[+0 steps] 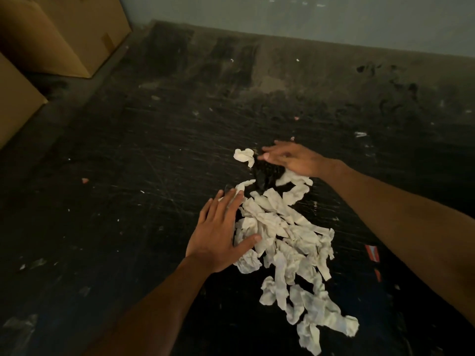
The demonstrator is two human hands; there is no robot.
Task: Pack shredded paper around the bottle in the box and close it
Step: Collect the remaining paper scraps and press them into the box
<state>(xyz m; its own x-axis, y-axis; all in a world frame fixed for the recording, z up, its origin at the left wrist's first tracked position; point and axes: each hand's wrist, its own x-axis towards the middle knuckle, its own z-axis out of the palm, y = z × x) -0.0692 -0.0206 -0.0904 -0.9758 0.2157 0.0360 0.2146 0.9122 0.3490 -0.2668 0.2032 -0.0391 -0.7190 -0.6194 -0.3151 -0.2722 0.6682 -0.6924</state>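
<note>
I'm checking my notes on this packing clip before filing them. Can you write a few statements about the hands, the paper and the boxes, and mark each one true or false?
1. The shredded paper lies loose on the dark floor. True.
2. The left hand rests open at the left edge of the paper pile. True.
3. The right hand holds a bottle. False: it is spread open over the far end of the pile, and no bottle is in view.
4. The cardboard boxes stand at the upper left, apart from the paper. True.
5. Paper is already packed inside a box. False: all the paper in view is on the floor.
</note>
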